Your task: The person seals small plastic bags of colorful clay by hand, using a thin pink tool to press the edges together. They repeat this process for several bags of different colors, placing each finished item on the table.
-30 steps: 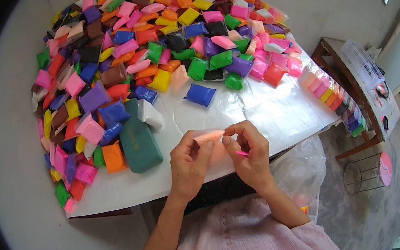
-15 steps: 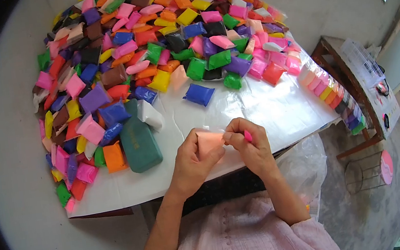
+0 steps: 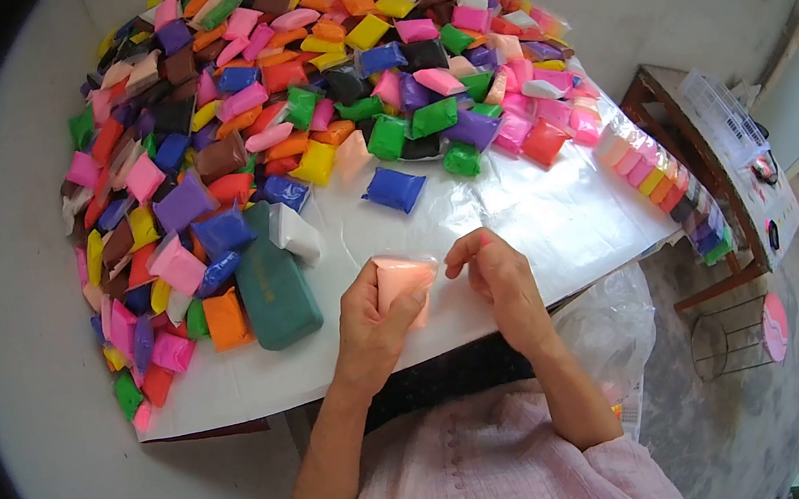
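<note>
My left hand [image 3: 373,319] is closed around a peach-coloured packet [image 3: 402,284] in clear plastic, the thumb lying across its front. Just to the right, apart from the packet, is my right hand [image 3: 500,282] with its fingers curled. A small pink object [image 3: 484,237] pokes out at the top of these fingers; most of it is hidden, and I cannot make out its kind. Beyond the hands, a blue packet [image 3: 394,190] lies alone on the white table covering [image 3: 357,230]. Left of my left hand are a dark green case [image 3: 279,291] and a white packet [image 3: 294,233].
A large heap of coloured packets [image 3: 315,69] covers the table's back and left. A row of packets in assorted colours [image 3: 658,180] lies along the right edge. Clear plastic bags [image 3: 611,323] hang below the front edge. To the right stand a wooden table [image 3: 718,288] and a wire-frame stool [image 3: 734,337].
My right hand has come off the peach packet and now sits apart from it. The pink object shows less and higher up in the fingers. My left hand has shifted slightly left with the packet.
</note>
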`<state>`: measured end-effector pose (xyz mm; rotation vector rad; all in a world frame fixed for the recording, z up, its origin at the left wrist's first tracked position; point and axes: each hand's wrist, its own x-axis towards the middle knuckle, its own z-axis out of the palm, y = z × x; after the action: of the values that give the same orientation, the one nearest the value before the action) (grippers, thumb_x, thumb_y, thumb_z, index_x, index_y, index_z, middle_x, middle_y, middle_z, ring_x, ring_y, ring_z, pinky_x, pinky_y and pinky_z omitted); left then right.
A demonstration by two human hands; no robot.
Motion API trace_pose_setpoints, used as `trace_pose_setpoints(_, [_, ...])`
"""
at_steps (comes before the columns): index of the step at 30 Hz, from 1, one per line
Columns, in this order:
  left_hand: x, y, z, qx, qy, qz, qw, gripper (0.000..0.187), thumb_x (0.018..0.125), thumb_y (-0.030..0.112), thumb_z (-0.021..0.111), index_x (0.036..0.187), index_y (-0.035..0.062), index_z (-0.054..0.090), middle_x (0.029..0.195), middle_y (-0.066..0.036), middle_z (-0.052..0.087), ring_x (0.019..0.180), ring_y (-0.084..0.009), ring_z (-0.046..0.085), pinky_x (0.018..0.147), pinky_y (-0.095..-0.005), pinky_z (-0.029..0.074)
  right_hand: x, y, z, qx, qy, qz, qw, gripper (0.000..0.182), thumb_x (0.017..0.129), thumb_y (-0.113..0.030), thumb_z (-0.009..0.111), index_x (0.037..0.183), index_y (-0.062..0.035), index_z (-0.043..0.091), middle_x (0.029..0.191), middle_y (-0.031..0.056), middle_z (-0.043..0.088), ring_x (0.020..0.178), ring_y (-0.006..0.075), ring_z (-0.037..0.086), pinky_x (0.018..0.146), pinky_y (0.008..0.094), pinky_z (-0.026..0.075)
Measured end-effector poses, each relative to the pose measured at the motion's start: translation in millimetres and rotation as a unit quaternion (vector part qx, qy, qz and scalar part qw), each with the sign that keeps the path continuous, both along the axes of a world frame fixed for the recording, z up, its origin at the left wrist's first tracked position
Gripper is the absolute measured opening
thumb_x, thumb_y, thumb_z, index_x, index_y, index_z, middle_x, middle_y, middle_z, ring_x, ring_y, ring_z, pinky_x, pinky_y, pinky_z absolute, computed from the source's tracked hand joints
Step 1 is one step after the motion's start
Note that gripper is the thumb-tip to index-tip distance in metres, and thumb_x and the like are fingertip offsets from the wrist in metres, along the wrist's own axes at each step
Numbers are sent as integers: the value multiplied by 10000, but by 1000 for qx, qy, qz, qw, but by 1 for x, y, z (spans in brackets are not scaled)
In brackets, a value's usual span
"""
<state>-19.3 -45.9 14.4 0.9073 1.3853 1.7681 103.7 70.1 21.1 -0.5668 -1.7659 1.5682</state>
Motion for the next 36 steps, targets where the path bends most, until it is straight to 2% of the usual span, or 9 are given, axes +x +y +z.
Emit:
trace_pose_setpoints(4, [4,2,0,11,-8,31,999,222,903,106,617,1095,3,577,939,-14,588,808,-54,520,704,-223,448,1,-15,2,233,-116,-122,958,129,932,-131,573,869,-22,545,745,141,607,673,294,599,579,367,450])
trace_pose_setpoints(10, [5,3,4,-1,32,46,998,207,909,110,612,1081,1,576,912,-15,589,784,-56,515,681,-224,446,-9,-20,-6,386,-54,-148,909,166,834,-140,704,821,-64,558,705,72,549,632,263,572,523,376,425])
trace_pose_setpoints(13, [6,4,1,10,25,58,998,202,917,121,602,1074,-3,575,901,-17,591,772,-60,519,676,-225,448,-14,-23,-8,478,-61,-217,849,181,792,-135,727,779,-84,554,699,50,513,605,233,532,503,354,405])
trace_pose_setpoints(19, [5,6,1,-3,47,66,997,196,922,129,589,1061,-9,575,902,-27,593,767,-68,523,676,-228,454,-13,-22,-8,521,-83,-258,809,200,747,-59,759,788,-75,563,664,41,511,578,212,528,498,336,396])
trace_pose_setpoints(22, [6,6,1,-5,54,67,996,195,918,123,589,1061,-9,574,899,-25,592,762,-69,523,672,-230,454,-12,-19,-11,519,-74,-268,808,204,753,-124,741,747,-87,540,687,47,479,589,212,495,495,340,383])
trace_pose_setpoints(25, [7,5,2,-7,39,59,997,191,916,117,582,1058,-11,572,897,-23,589,759,-67,520,671,-230,453,-10,-23,-7,508,-52,-235,827,198,730,-55,764,767,-79,571,666,39,522,573,208,527,500,325,399])
trace_pose_setpoints(28, [3,3,-4,-14,38,36,999,248,912,98,590,1138,1,560,994,-15,607,848,-55,532,758,-220,455,-10,-25,-5,527,-45,-225,818,187,728,-60,762,765,-79,579,661,37,520,566,207,521,494,326,395])
trace_pose_setpoints(31, [3,3,-5,-13,43,33,998,238,913,89,582,1134,3,558,1000,-16,605,850,-54,531,760,-219,455,-9,-23,-5,535,-40,-218,815,179,729,-67,760,771,-79,586,659,35,519,563,208,518,488,331,391])
trace_pose_setpoints(36, [6,5,0,-3,68,59,996,190,905,98,574,1060,-12,566,892,-24,580,763,-65,509,664,-235,450,-8,-19,-6,531,-55,-240,811,180,723,-64,764,765,-79,589,657,34,522,560,208,514,484,336,389])
